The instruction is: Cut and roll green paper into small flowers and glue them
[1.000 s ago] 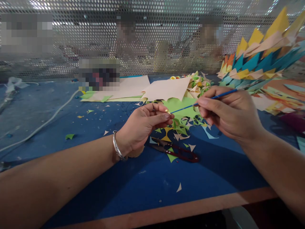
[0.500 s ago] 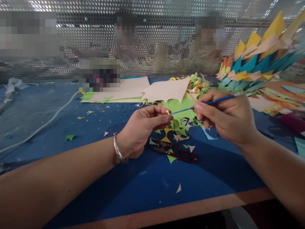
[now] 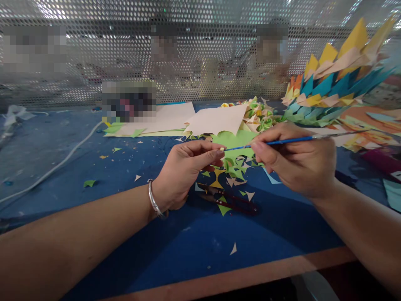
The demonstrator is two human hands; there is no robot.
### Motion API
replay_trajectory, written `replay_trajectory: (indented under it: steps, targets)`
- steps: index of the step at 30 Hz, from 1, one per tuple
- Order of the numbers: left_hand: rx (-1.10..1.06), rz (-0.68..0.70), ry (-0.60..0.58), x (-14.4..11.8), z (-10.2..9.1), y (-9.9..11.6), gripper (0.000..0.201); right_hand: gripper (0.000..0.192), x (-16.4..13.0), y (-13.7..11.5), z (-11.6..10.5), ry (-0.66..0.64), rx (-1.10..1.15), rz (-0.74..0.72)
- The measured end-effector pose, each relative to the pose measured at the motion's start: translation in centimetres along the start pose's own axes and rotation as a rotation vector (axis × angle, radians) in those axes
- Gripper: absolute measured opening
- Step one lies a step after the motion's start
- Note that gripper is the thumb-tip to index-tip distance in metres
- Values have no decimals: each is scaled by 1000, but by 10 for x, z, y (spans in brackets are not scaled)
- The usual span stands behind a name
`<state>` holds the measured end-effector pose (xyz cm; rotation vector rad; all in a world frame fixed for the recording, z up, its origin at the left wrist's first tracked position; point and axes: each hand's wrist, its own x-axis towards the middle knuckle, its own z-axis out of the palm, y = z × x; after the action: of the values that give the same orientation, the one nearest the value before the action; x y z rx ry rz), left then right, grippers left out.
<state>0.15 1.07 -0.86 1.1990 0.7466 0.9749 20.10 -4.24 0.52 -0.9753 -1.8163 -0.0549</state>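
My left hand [image 3: 196,165] is closed, pinching a tiny pale-yellow rolled strip [image 3: 222,149] between thumb and index finger. Most of the strip is hidden by the fingertips. In my right hand [image 3: 291,156] is a slim blue paintbrush [image 3: 288,141], gripped like a pen, its silvery end pointing right and its thin handle tip touching the strip. Below the hands, dark-red-handled snips [image 3: 234,202] lie on the blue tabletop among green, yellow and pale paper scraps [image 3: 233,167].
Pale paper sheets [image 3: 219,118] and a green sheet [image 3: 234,140] lie behind the hands, beside a heap of curled paper pieces [image 3: 265,115]. A spiky layered paper model [image 3: 338,79] stands at right. A white cord [image 3: 67,161] crosses the left. Perforated metal [image 3: 200,75] rises behind.
The paintbrush has tipped to a flatter angle, and my right hand has shifted slightly left. The pale-yellow strip sticks up less above my left fingertips, now looking like a small roll.
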Motion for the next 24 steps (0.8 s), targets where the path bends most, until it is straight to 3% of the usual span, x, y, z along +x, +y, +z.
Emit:
replay_trajectory:
  steps: [5,24]
  targets:
    - [16,61,31,0,0,1,5,14,2,-4,2,8,-18,-41]
    - [-183,-157,61,-4,4,10,6,16,1,-11,3,7,-166,-190]
